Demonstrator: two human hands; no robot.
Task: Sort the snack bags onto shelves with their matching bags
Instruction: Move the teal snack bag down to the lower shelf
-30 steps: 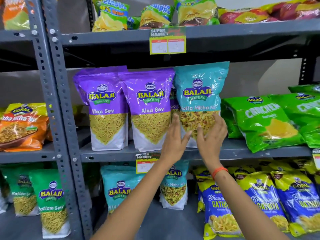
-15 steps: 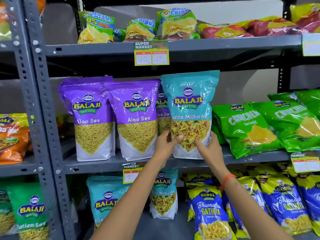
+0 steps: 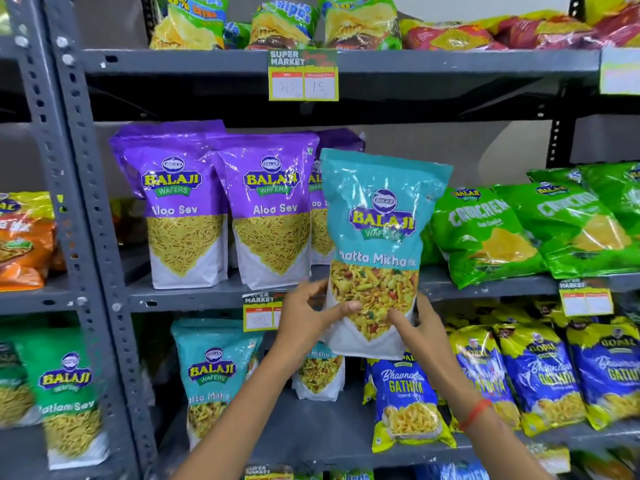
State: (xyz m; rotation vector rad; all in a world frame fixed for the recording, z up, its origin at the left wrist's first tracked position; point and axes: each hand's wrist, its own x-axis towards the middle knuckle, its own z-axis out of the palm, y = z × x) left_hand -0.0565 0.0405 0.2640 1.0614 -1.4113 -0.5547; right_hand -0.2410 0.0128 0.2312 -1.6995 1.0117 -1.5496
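Observation:
A teal Khatta Mitha bag is held upright in front of the middle shelf, its bottom below the shelf edge. My left hand grips its lower left side and my right hand its lower right. Three purple Aloo Sev bags stand on the middle shelf to the left. On the shelf below stand two more teal Khatta Mitha bags, one partly hidden behind my left arm.
Green Crunchex bags lie on the middle shelf at right. Blue Gathiya bags fill the lower shelf at right. A green Ratlami Sev bag and orange bags sit in the left rack. Chips bags line the top shelf.
Both hands have pulled the teal bag off the middle shelf, toward me and downward. A third purple bag behind it now shows.

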